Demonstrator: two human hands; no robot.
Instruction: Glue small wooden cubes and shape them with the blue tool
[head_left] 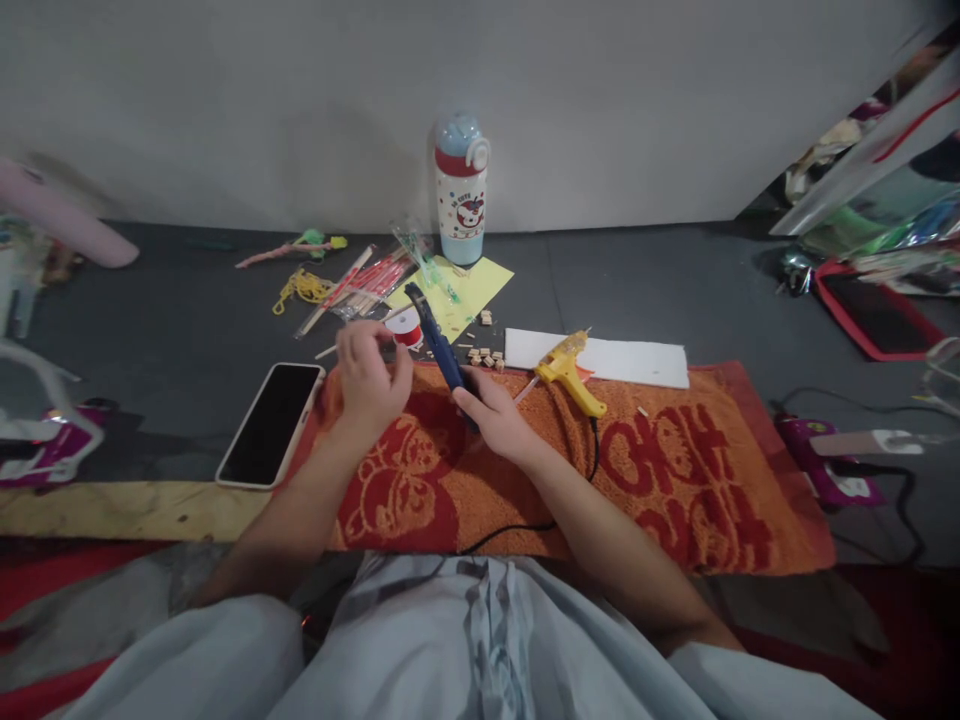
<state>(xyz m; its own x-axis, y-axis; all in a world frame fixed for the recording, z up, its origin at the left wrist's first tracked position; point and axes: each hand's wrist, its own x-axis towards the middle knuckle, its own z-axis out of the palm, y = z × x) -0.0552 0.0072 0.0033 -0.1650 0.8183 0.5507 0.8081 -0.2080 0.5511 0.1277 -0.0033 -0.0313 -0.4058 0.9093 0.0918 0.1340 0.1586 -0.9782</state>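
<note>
My right hand (499,415) is closed round the lower end of a long dark blue hand tool (442,345) with a black head; its exact kind is unclear. The tool points up and to the left, above the near edge of an orange towel (510,495). My left hand (371,375) hovers left of the tool, fingers loosely bent and thumb apart, with nothing visible in it. Just beyond it stands a spool of red thread or ribbon (405,327). Several small wooden pieces (487,358) lie right of the tool. A yellow glue gun (568,372) rests near my right hand.
Behind are a yellow paper sheet (487,285), a water bottle (461,200) and packaged sticks (379,280). A phone (271,425) lies at left, a white strip (637,360) under the glue gun. A black cord (510,527) crosses the towel. A red-framed object (874,310) sits at right.
</note>
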